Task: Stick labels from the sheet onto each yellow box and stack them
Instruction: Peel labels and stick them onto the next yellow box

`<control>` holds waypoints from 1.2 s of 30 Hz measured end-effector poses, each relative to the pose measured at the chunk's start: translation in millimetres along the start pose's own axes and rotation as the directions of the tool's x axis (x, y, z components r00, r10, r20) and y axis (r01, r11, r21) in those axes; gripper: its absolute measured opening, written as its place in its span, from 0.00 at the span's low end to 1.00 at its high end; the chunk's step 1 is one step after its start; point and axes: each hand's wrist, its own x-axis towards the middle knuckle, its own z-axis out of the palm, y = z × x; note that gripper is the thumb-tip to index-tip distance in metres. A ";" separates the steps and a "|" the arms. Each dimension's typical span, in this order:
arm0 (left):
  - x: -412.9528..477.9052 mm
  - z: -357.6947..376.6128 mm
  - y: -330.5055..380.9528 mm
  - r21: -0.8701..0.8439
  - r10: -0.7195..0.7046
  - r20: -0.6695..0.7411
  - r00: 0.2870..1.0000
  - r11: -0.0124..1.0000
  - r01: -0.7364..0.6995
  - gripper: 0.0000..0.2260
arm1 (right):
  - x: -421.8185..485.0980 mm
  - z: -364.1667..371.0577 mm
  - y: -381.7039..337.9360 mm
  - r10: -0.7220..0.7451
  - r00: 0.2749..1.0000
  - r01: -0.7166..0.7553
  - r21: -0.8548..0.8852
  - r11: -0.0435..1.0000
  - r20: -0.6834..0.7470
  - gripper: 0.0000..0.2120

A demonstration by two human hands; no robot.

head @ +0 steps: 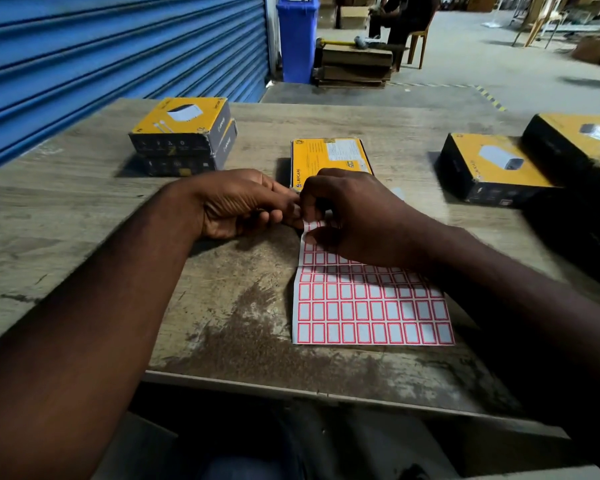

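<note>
- Hands meet fingertip to fingertip: left hand (236,206) and right hand (347,216) both pinch the lifted far edge of the label sheet (371,306);
- sheet's near part lies flat on the worktop (84,220);
- yellow box (329,155) just beyond the fingers; stacked pair (184,136) far left; right-side boxes (492,168) overlapping.

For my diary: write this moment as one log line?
step: peel label | left hand, right hand: at label sheet top edge | yellow box: behind hands | stack: two boxes, far left
</note>
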 end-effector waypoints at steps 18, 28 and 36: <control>-1.6 1.7 -0.1 0.017 0.002 -0.010 1.000 1.000 -0.002 0.08 | -2.1 2.0 1.2 -0.037 0.998 0.038 0.020 0.999 -0.048 0.12; -11.1 4.5 1.7 0.107 -0.010 0.025 1.000 0.994 0.007 0.08 | -5.1 -3.3 2.3 0.027 0.994 -0.019 0.078 0.997 -0.103 0.12; -12.1 8.8 3.8 0.137 0.044 0.001 0.999 0.990 -0.044 0.05 | -5.0 -5.2 2.6 0.052 0.986 -0.037 0.093 0.995 -0.161 0.12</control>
